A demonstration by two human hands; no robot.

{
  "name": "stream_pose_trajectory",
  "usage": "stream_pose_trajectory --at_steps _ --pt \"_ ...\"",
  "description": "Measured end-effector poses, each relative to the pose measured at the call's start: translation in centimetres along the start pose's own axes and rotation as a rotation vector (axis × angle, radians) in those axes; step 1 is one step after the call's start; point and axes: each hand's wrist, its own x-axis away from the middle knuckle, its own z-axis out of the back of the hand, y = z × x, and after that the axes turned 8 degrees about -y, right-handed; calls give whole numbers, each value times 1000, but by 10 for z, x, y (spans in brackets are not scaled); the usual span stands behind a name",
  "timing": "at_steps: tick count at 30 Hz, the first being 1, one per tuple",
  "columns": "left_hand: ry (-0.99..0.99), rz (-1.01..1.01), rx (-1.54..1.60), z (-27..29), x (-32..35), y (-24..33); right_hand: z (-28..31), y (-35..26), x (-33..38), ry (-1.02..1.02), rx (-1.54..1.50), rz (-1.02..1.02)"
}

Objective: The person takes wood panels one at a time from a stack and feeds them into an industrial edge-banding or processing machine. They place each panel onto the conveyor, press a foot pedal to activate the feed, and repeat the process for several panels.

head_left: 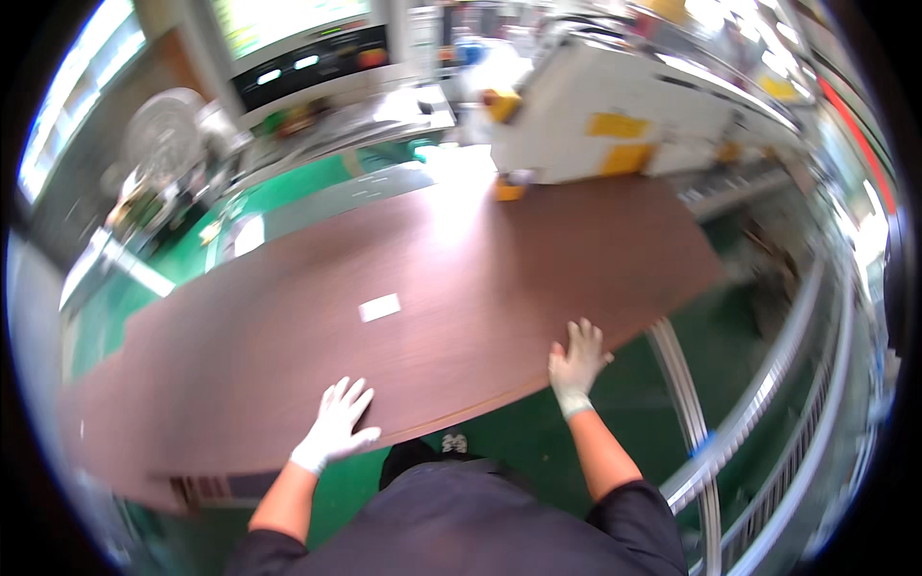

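Note:
A long brown wood-look panel [288, 360] stretches across the view in front of me. My left hand [336, 420], in a white glove, lies flat on its near edge with the fingers spread. Farther right, my right hand [577, 363], also gloved, rests on the near edge with its fingers stretched out and the thumb to the side. Between and beyond the hands, a small white label [379, 307] sits on the panel's face. Neither hand is wrapped round anything.
A white machine housing with yellow stickers [567, 134] stands over the panel's far right part. Metal roller rails [768, 384] run along the right. At the back left are a monitor with a control panel [312, 67] and a round fan [165, 134]. The floor [519, 437] is green.

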Motion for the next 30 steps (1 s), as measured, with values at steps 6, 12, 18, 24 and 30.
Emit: stream_pose_trajectory --at_steps 6,12,18,24,30 --pt "110 845 -149 29 60 -170 -5 -96 104 -104 -259 159" --pt "230 1073 -117 44 58 -180 -17 -87 76 105 -351 60" --pt "302 968 -154 55 -6 -147 -17 -23 39 194 -289 36" --pt "194 984 -139 52 -49 -110 -11 22 -7 161 -235 -45" --pt "119 662 -177 63 -76 -109 -17 69 -35 166 -195 -24"
